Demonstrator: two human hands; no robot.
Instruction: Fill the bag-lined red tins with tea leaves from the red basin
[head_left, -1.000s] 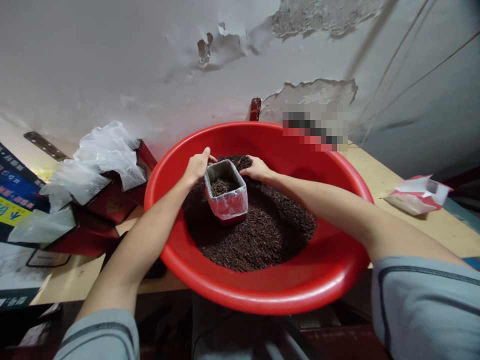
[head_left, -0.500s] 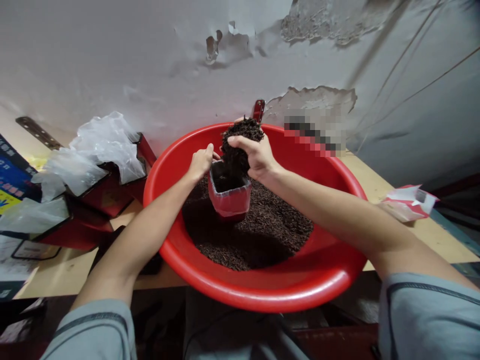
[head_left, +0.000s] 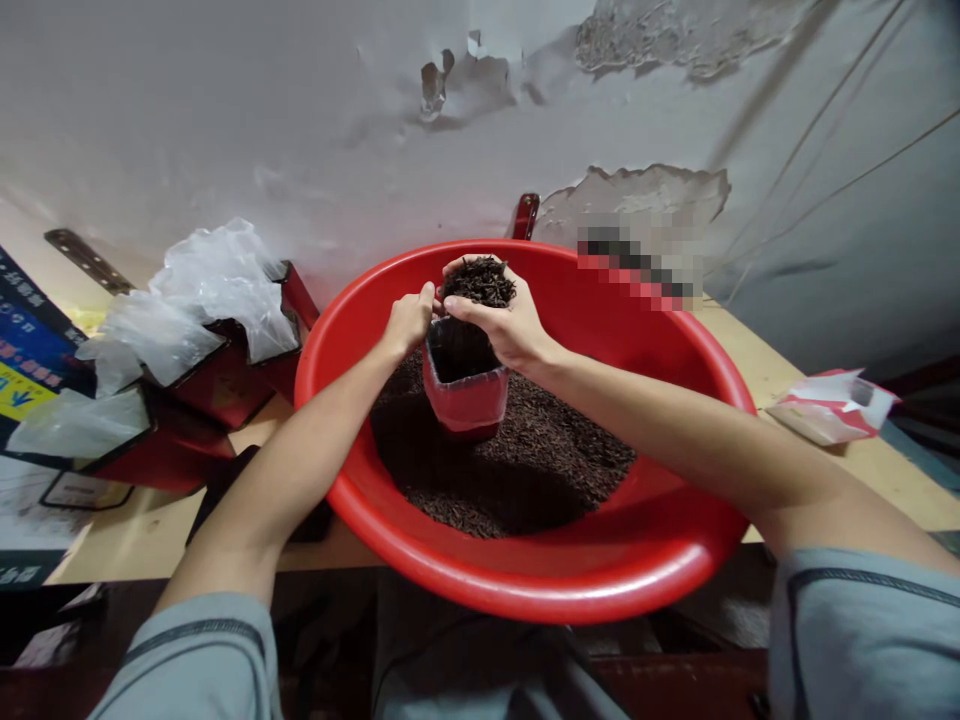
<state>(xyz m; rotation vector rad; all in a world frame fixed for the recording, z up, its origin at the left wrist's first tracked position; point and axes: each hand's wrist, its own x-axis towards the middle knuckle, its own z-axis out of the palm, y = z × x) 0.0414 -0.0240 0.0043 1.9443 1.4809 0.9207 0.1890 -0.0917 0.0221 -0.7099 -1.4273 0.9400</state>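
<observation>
A wide red basin [head_left: 570,590] holds a heap of dark, dry, leaf-like bits [head_left: 555,450]. Inside it stands a red box [head_left: 466,400] with a clear plastic liner folded over its rim; its inside looks dark. My left hand [head_left: 411,318] pinches the liner at the box's back left corner. Just above the box's opening, my right hand [head_left: 510,320] is cupped around a clump of the dark bits [head_left: 481,282]. The fingertips of both hands are close together at the back of the box.
Several red boxes [head_left: 169,445] with clear plastic bags [head_left: 225,280] stand on the wooden table [head_left: 750,350] at the left. A red and white packet [head_left: 832,405] lies at the right. Behind the basin is a peeling wall [head_left: 300,120].
My right hand has lowered slightly and tilted over the box, and the clump in it looks smaller. My left hand keeps its hold at the rim. The whole view has shifted slightly.
</observation>
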